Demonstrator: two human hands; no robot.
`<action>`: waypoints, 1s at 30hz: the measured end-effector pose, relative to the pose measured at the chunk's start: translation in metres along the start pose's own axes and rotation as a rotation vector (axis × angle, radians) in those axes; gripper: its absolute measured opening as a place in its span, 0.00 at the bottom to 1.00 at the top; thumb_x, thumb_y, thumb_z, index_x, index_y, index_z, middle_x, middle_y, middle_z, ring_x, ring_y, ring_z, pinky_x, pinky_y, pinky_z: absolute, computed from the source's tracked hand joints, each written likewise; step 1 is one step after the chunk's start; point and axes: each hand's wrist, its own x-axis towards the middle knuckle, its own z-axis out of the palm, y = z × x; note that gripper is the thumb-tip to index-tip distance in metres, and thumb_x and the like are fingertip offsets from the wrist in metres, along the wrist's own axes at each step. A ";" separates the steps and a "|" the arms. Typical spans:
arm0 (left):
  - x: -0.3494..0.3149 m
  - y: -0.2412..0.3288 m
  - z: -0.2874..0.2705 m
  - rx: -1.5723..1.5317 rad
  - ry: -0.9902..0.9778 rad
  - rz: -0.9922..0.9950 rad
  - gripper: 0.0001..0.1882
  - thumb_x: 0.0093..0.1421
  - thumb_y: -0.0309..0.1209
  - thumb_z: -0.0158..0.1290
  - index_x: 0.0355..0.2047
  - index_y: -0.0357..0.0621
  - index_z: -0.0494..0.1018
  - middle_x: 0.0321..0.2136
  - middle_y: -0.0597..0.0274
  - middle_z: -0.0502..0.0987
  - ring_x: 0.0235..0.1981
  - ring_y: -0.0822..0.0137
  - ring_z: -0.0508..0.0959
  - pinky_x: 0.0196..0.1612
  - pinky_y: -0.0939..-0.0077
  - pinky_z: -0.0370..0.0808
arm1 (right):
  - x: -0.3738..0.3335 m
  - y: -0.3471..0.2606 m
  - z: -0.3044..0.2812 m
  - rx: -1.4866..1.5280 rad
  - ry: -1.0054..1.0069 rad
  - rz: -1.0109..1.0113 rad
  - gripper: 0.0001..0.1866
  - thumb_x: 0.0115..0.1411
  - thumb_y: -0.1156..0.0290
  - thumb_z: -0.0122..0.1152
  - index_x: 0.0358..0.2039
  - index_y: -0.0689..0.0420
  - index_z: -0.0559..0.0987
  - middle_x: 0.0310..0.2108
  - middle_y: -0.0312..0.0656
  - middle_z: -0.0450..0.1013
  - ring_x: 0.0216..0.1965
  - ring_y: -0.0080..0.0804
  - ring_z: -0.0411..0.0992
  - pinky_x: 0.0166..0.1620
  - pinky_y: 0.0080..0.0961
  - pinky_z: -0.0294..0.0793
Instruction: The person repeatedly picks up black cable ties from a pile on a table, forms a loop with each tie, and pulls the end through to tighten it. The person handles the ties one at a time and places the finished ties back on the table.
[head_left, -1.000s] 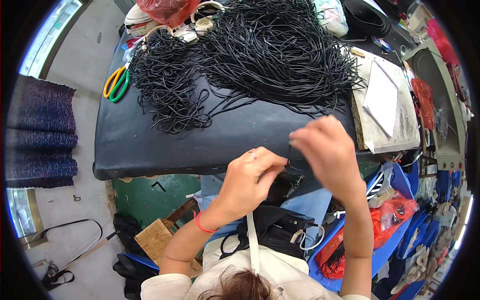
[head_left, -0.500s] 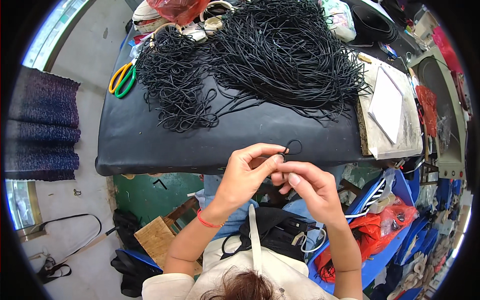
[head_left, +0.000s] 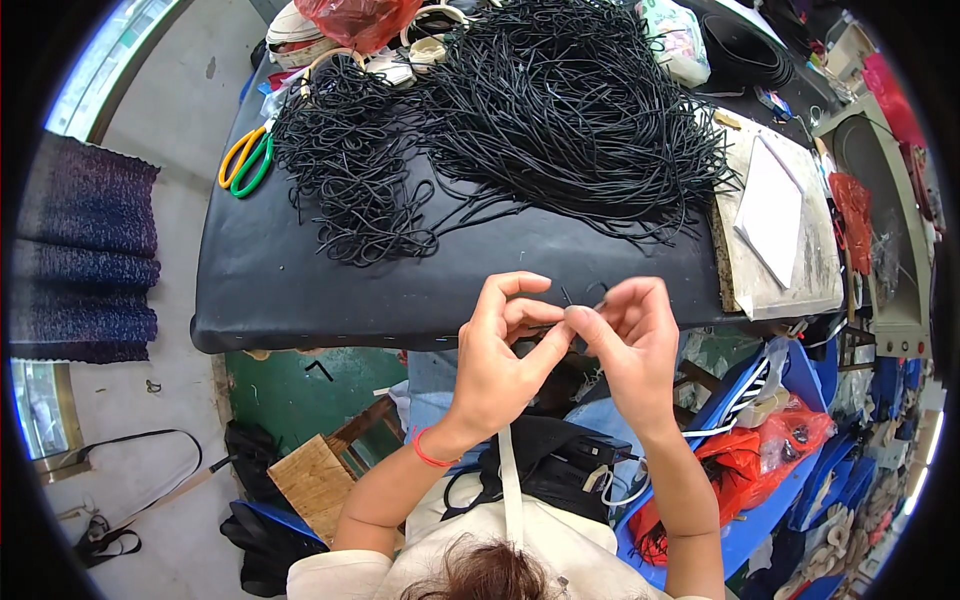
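Observation:
Above the near edge of the black table my left hand and my right hand meet at the fingertips. Between them is a short black cord, mostly hidden by the fingers; one end pokes up and a bit of it curves by the right fingers. My left thumb and a finger pinch it, the other left fingers curled loosely. The right thumb presses at the same spot, with its fingers bent and slightly blurred. A large heap of black cords lies beyond my hands, and a smaller tangle of looped cords is left of it.
Scissors with yellow and green handles lie at the table's left side. A pale board carrying a white sheet sits at the right. Red plastic bags rest in a blue container beside my right arm.
The small loop standing above my fingertips is now mostly hidden, with a straight end showing. My right hand has turned upward, its fingers lifted and curled, and my left fingers have spread slightly.

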 end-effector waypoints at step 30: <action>-0.001 0.006 -0.011 0.062 -0.306 -0.232 0.17 0.53 0.25 0.56 0.43 0.36 0.66 0.27 0.64 0.76 0.29 0.79 0.74 0.34 0.86 0.71 | 0.002 0.011 -0.020 0.183 -0.287 0.178 0.12 0.60 0.66 0.55 0.23 0.60 0.73 0.21 0.29 0.68 0.25 0.11 0.61 0.30 0.12 0.60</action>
